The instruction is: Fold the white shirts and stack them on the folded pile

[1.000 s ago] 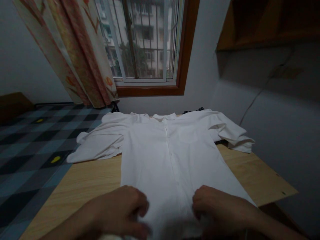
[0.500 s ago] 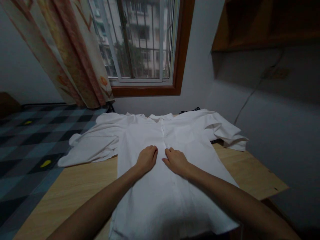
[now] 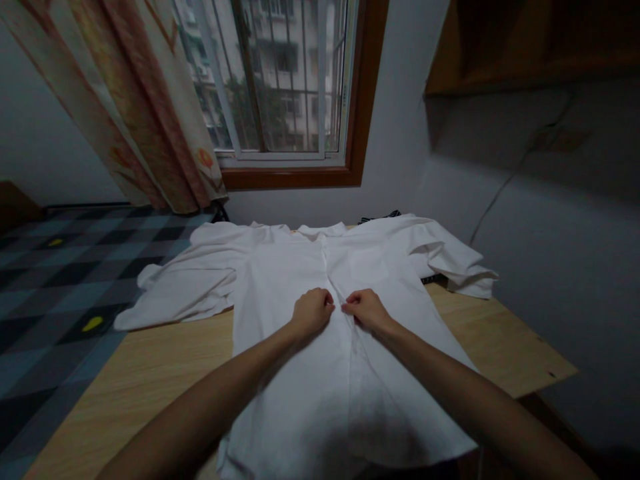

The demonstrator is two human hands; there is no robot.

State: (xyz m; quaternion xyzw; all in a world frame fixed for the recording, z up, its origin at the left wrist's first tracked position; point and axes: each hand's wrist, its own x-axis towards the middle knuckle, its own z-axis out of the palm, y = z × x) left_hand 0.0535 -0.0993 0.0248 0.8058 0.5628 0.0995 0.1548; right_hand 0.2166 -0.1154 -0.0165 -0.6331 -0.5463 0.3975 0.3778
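Observation:
A white button-up shirt (image 3: 285,267) lies spread front side up, its collar toward the window and its sleeves out to both sides. My left hand (image 3: 314,312) is closed at the front placket, fingertips pinched on the cloth near the middle. Just across from it, my right hand (image 3: 367,310) pinches the placket edge, which is lifted a little into a fold running down toward the hem. A small gap separates the two hands. Any button between the fingertips is too small to make out.
Under the shirt is a light wooden table (image 3: 165,360). To the left stands a bed with a checked cover (image 3: 55,287). A window (image 3: 280,87) with a floral curtain (image 3: 145,107) is behind, and a wooden shelf (image 3: 525,73) hangs at upper right. A dark striped item (image 3: 383,217) shows behind the shirt.
My left hand has moved right to the placket, and my right hand has shifted slightly right, its fingers now pinching. The placket edge has lifted into a fold.

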